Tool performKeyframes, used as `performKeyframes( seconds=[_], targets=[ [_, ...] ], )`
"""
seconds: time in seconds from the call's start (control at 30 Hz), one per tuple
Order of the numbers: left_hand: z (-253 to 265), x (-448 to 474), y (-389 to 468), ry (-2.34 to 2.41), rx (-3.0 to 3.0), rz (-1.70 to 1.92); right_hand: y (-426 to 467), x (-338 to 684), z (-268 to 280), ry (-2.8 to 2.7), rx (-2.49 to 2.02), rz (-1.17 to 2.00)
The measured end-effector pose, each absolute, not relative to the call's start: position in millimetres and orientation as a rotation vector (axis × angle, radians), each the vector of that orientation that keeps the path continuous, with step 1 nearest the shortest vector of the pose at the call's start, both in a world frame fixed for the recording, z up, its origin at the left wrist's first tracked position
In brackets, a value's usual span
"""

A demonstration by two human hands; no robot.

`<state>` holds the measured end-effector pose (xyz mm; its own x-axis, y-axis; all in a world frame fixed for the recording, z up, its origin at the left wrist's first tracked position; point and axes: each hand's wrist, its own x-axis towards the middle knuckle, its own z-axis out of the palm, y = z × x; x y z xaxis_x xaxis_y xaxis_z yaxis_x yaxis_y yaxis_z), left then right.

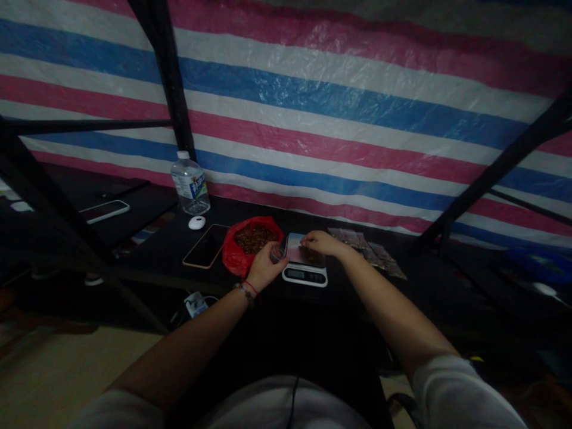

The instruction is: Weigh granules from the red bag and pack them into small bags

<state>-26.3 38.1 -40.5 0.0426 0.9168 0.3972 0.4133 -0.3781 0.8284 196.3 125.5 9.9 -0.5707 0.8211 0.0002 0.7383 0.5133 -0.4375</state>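
Observation:
A small digital kitchen scale (305,275) with a shiny plate lies in front of me. My left hand (264,266) is closed around a small clear plastic cup (277,254) at the scale's left edge. The fingers of my right hand (319,242) are pinched together over the scale's plate; whatever they hold is too small to make out. Beside my left hand sits an open red plastic bag (233,255) filled with brown, dried bits (255,237). Just right of my right hand lie several flat, clear packets (379,257) with small contents.
A clear plastic bottle (190,186) stands at the back left of the black table (154,256). Near it are a white round case (196,223) and a phone (206,245). Another phone (105,211) lies farther left. Dark frame posts (167,71) stand before a striped sheet (335,107).

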Motion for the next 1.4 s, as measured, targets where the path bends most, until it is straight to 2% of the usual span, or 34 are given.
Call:
performKeyframes(
  seconds=[0.23,0.47,0.63,0.77,1.03,1.4],
  targets=[
    [-40,-27,37,1.355,1.841,1.296,114,209,7,-2.692,-1.139,0.64],
    [-40,-27,37,1.353,1.846,1.293,115,198,4,-2.703,-1.312,0.395],
    [-39,-26,36,1.376,1.857,1.296,108,186,17,-2.647,-1.231,0.31],
    [-35,-23,32,1.355,1.923,1.289,84,168,32,-2.399,-1.106,0.392],
    [-23,-9,13,1.147,1.997,1.303,29,131,39,-2.339,-1.029,0.477],
    [-9,-4,-5,1.081,1.928,1.258,-21,150,44,-2.249,-0.98,0.322]
  ],
)
